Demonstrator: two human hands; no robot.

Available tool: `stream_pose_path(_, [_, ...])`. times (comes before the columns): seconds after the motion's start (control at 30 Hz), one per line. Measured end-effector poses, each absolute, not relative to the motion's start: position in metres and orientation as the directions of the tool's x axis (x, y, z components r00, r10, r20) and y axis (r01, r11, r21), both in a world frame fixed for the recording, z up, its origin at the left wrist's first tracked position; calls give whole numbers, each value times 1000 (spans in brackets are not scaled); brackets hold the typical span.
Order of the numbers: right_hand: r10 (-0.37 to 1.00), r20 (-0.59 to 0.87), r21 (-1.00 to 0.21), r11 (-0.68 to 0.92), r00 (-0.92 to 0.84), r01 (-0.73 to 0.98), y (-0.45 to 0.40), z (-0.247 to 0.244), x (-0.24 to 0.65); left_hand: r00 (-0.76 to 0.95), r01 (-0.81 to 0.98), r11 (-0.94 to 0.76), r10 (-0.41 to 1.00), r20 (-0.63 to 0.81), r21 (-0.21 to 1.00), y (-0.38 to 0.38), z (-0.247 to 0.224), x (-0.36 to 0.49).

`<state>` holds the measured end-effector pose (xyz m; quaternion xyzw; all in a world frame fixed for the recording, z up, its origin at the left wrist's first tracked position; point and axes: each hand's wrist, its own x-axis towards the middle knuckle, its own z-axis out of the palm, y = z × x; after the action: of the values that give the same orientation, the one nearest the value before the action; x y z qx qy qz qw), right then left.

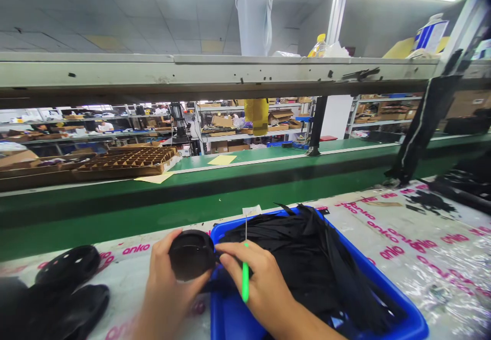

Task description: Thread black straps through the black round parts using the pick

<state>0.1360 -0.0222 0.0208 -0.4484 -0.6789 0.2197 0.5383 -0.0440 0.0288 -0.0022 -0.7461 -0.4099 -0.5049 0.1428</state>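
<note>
My left hand (164, 273) is closed around a black round cup-like piece (192, 255), its hollow side facing me. A slim tool with a bright green handle (245, 281) and a thin metal tip pointing up is held in my right hand (261, 273). The thumb and forefinger of that hand pinch together at the right rim of the black piece; what lies between them, perhaps a black strip, I cannot make out. Below and right of my hands stands a blue tray (383, 284) heaped with long black fabric-like strips (299, 253).
Black curved parts (71, 266) lie at the left on the plastic-covered bench. Behind runs a green conveyor belt (215, 191), with a divided cardboard box (126, 161) beyond it. An overhead shelf (207, 69) carries a grey bin (255, 18) and bottles. Black scraps (429, 202) lie far right.
</note>
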Motion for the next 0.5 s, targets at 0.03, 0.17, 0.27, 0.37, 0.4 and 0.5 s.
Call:
stream_pose_path(0.03, [853,522,-789,489,-13,371,-23,23,136,155,756,-623,468,870,201,29,-3,-44])
stream_pose_path(0.17, [878,478,-815,457,-34,355,-23,31,137,169,746,-631,490,855,214,29,-4,-43])
stream_pose_path(0.27, [881,467,-802,457,-72,384,-22,32,139,170,738,-623,542,823,259,28,-5,-42])
stream_pose_path(0.37, [880,466,-779,459,-96,428,-21,31,140,164,729,-606,605,779,318,27,-5,-40])
stream_pose_path(0.4, [880,463,-773,458,-102,439,-21,31,141,164,722,-603,626,762,340,27,-5,-40])
stream_pose_path(0.5, [886,446,-777,453,-125,437,-22,33,142,160,690,-588,693,703,422,27,-6,-37])
